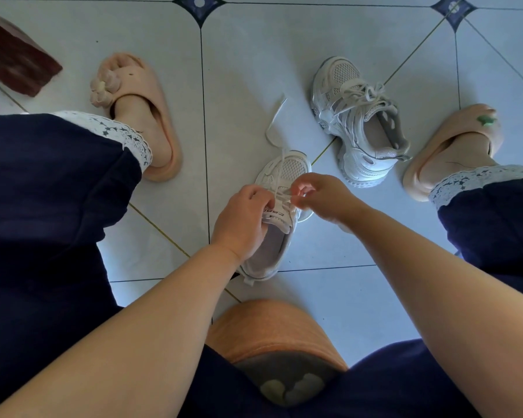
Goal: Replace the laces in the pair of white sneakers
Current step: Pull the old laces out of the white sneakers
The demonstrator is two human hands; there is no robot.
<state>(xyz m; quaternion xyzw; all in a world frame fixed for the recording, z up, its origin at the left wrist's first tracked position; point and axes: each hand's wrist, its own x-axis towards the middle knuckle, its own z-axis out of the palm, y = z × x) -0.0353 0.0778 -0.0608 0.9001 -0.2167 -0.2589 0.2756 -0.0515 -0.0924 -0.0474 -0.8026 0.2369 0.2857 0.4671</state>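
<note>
while both hands work top eyelets of near sneaker (277, 212) on floor tiles (329, 297) btwn knees, keep lace (274, 122) flat, no twist, pull even both sides. left hand (240, 224) fingers curled, pinching lace by tongue. right hand (322, 196) thumb + forefinger pinched on lace end, rest curled. imo snug each row before next eyelet, else slack up top. loose lace tail trails past toe on tile. count: 2 white sneakers, far sneaker (358, 122) lying apart, laced w/ bow; 2 pink slippers (139, 113) on feet; 1 lace in hand.

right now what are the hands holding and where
Both the left hand and right hand pinch the white lace at the near sneaker's upper eyelets.
</note>
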